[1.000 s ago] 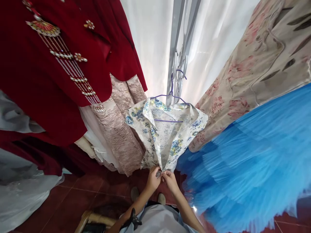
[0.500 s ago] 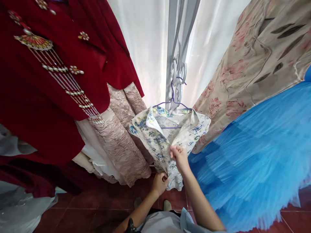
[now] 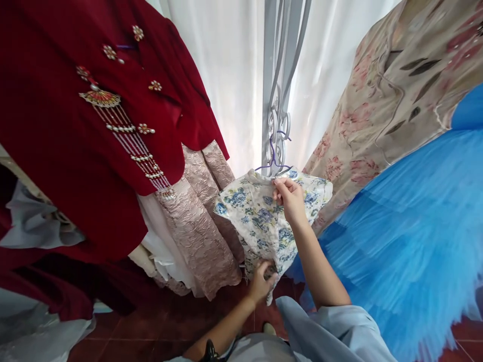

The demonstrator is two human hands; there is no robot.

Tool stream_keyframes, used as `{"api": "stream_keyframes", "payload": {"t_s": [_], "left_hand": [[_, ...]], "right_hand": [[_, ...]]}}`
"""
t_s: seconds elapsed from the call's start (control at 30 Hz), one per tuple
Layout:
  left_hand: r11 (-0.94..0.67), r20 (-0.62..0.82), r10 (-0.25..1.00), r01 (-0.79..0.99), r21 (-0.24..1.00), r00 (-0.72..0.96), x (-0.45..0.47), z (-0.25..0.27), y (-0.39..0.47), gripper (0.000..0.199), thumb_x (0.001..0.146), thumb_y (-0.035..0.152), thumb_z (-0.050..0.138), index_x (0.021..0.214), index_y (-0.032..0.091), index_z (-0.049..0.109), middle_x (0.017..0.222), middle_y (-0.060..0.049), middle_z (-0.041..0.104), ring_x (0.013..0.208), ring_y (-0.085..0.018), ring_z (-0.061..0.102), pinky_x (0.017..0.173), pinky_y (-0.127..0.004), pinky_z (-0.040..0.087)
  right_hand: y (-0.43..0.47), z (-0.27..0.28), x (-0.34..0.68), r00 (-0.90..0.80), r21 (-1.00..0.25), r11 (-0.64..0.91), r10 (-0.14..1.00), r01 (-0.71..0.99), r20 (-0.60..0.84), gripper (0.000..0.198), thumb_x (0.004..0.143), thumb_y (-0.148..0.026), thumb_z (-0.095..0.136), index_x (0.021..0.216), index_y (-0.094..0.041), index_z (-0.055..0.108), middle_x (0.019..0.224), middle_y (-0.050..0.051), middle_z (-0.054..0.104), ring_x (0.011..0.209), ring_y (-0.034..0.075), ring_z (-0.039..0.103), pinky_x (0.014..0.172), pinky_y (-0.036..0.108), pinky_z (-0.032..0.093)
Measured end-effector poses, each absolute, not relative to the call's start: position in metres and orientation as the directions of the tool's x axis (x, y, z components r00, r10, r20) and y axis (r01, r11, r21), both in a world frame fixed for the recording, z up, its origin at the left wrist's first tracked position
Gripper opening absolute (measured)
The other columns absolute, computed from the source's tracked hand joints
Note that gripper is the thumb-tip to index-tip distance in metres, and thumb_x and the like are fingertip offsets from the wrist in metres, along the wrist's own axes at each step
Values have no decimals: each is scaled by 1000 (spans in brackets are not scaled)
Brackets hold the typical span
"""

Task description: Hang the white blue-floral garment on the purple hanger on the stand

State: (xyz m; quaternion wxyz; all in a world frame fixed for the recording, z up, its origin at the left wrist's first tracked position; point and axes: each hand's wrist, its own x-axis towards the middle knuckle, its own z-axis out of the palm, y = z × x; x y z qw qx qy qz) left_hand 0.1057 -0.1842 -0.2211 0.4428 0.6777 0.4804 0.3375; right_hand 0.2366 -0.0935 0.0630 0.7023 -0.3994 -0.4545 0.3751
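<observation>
A small white shirt [image 3: 260, 216] with a blue and green flower print hangs on a purple hanger [image 3: 272, 153] in the middle of the head view. My right hand [image 3: 290, 196] pinches the shirt's front edge at the neckline, just under the hanger's hook. Lower down, my left hand [image 3: 262, 284] grips the front of the shirt near its hem, thumb and fingers curled. The two front edges lie together down the middle, and the inside of the shirt is hidden.
On the left hangs a dark red jacket [image 3: 151, 125] with beaded brooches, above a pink textured skirt [image 3: 204, 236]. To the right are a beige floral garment [image 3: 358, 130] and a blue tulle skirt [image 3: 396, 216]. A grey metal stand [image 3: 268, 65] rises before white curtains [image 3: 222, 65].
My right hand has moved up from mid-chest to the neckline, drawing the collar opening closed. My left hand stays low on the shirt. The view has shifted slightly left.
</observation>
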Motion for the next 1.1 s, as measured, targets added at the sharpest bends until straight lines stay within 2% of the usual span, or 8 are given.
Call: {"api": "stream_keyframes", "payload": {"t_s": [0.13,0.23,0.4,0.5,0.63,0.83,0.93,1.1], "left_hand": [[-581,578,811,231,781,87,97,-88,-141,24,95,31,51,115,19,58,102,-9,62,93,-21,59,87,-36,51],[-811,804,565,304,500,185,102,26,-102,24,100,32,45,113,20,61,112,-10,62,112,-23,57,101,-41,47],[-834,490,552,459,307,675,126,118,-56,29,100,29,46,83,14,64,83,-5,64,83,-20,64,81,-35,52],[-838,408,534,527,141,741,136,118,-51,28,98,23,47,78,13,64,78,-4,64,76,-19,62,74,-31,49],[-804,502,487,591,-62,715,140,106,-53,25,99,25,47,91,14,67,89,-6,66,82,-20,63,72,-29,47],[-802,619,471,598,3,629,133,114,-40,35,104,33,40,107,14,69,101,-8,65,82,-20,63,73,-31,46],[-836,617,454,547,45,643,129,115,-30,33,103,33,43,104,12,69,98,-8,64,83,-19,62,76,-33,45],[-921,546,354,385,61,760,124,109,-22,33,99,37,49,87,14,70,82,-4,62,71,-15,58,68,-29,41]], "right_hand": [[-106,58,243,268,-913,382,903,-144,336,35,79,-52,71,77,-18,61,45,-7,51,38,7,35,40,21,25],[-110,56,246,256,-903,416,889,-108,379,35,82,-52,68,79,-19,59,46,-7,52,39,7,35,42,21,26],[-109,51,249,242,-885,464,864,-45,441,30,87,-46,62,75,-19,54,49,-6,52,42,7,39,45,21,27],[-103,46,250,249,-891,455,863,-1,440,32,87,-42,59,66,-21,49,47,-6,48,43,7,38,46,21,26],[-89,39,255,274,-902,431,868,-6,414,30,84,-40,59,64,-21,46,46,-7,43,43,7,32,45,21,22],[-85,-41,258,261,-962,174,938,212,227,23,83,-35,58,66,-20,53,54,-5,49,50,10,41,51,22,29],[-113,-119,243,346,-928,-137,938,346,-9,26,84,-27,54,59,-21,49,58,-2,53,58,13,49,58,23,35],[-154,-216,217,409,-879,-343,892,332,-193,23,77,-22,60,55,-21,52,54,2,56,59,20,58,60,27,39]]}}
